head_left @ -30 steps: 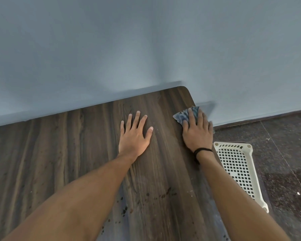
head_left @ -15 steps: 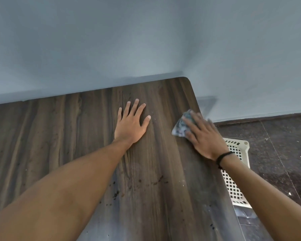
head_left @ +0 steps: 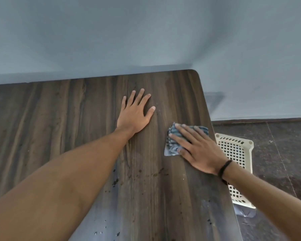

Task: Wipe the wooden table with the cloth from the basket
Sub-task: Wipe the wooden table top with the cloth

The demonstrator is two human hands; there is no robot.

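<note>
A dark wooden table fills the lower left, its far right corner rounded. My left hand lies flat on the wood with fingers spread, holding nothing. A folded blue-grey patterned cloth lies on the table near the right edge. My right hand presses down on it with straight fingers, covering most of it. A black band circles my right wrist. Dark specks and small smears mark the wood nearer to me.
A cream plastic lattice basket stands on the dark floor just right of the table edge, partly behind my right forearm. A pale blue-grey wall runs along the table's far side and right of its corner.
My right hand has slid the cloth nearer to me and slightly left along the table's right edge, turning its fingers leftward. My left hand has stayed flat in place.
</note>
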